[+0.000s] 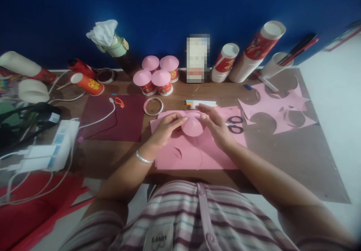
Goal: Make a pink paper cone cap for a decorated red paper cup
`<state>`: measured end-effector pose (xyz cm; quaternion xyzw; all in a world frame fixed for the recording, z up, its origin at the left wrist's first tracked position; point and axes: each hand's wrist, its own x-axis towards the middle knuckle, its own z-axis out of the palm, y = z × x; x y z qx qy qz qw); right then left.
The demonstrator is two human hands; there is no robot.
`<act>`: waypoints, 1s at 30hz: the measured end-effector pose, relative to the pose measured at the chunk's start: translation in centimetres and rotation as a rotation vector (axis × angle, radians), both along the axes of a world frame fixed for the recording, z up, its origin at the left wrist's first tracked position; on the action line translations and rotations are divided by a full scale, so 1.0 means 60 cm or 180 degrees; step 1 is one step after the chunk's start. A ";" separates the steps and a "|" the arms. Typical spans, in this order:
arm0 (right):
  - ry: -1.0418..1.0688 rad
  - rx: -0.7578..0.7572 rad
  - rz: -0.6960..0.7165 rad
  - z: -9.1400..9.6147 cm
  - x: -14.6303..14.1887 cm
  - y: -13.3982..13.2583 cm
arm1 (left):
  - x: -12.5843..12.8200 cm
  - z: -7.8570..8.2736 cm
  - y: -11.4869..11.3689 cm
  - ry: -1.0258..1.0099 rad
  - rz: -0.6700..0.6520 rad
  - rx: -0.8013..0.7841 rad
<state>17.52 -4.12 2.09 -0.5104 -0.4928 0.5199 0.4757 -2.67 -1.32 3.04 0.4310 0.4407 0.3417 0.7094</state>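
A pink paper cone (193, 127) is held over a stack of pink paper sheets (217, 157). My left hand (169, 127) pinches the cone's left edge between thumb and fingers. On the opposite side, my right hand (216, 123) has its thumb against the cone's right edge, with the fingers curved above and partly behind it. Scissors with black handles (235, 125) lie on the sheets beside my right hand. Just beyond the fingers are markers (207, 103) on the table. A roll of tape (153, 106) lies left of them.
Several red paper cups with pink cone tops (156, 76) stand at the back. Stacked cups (258, 51) and a pen cup (276, 64) are at back right. Cut pink scraps (270, 106) lie right; a power strip (62, 145) with cables is left. A phone-like blurred rectangle (196, 59) stands behind.
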 end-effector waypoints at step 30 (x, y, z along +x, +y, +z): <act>-0.0986 0.1204 0.0546 -0.007 0.017 -0.008 | -0.019 -0.014 -0.004 0.0095 -0.0239 0.0005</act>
